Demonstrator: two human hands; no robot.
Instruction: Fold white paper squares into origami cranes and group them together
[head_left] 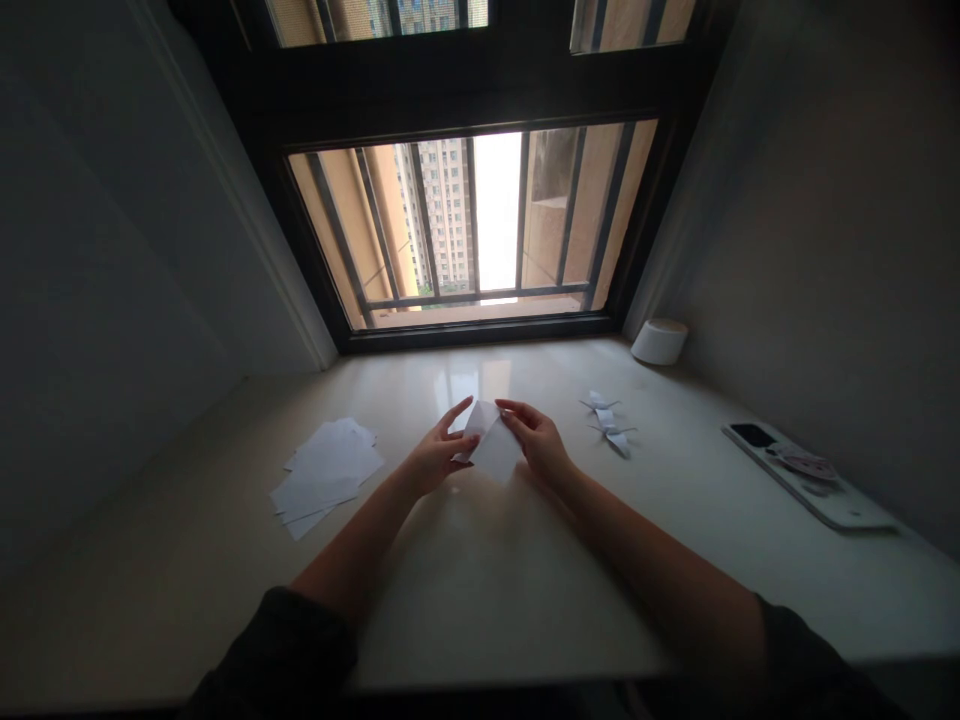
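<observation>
Both hands pinch one folded white paper (491, 445) just above the worktop (480, 580): the left hand (435, 455) at its left edge, the right hand (540, 440) on top. Its crease seems to slant down-left from the right fingertips.

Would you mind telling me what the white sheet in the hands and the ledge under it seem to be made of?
The folded sheet looks like thin matte white paper: it creases sharply. The ledge seems to be polished stone or laminate, since it mirrors light from the window.
</observation>
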